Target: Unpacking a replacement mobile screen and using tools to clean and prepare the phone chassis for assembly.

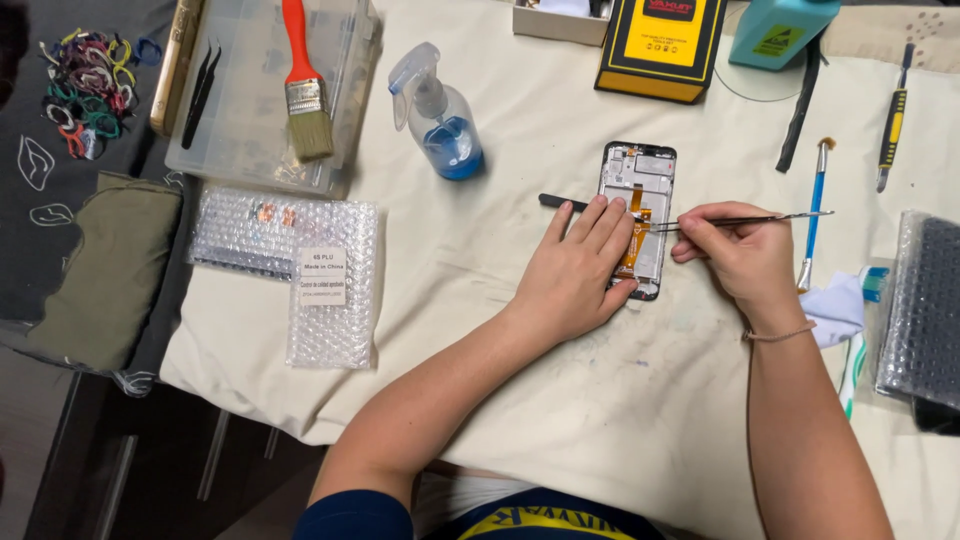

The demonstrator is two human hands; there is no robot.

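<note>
An opened phone frame (640,175) lies on the cream cloth with an orange flex cable (636,240) running down its middle. My left hand (575,275) rests flat on the lower left part of the phone, fingers spread over it. My right hand (735,250) pinches metal tweezers (760,219), whose tips point left and touch the flex cable. A thin black pry tool (560,202) sticks out from under my left fingers.
A clear spray bottle with blue liquid (440,115), an orange-handled brush (305,85) on a clear plastic box, bubble-wrap bags (300,255), a yellow-black box (665,45), a teal bottle (780,30), a blue-handled tool (815,200), a screwdriver (892,120), a white cloth (835,310).
</note>
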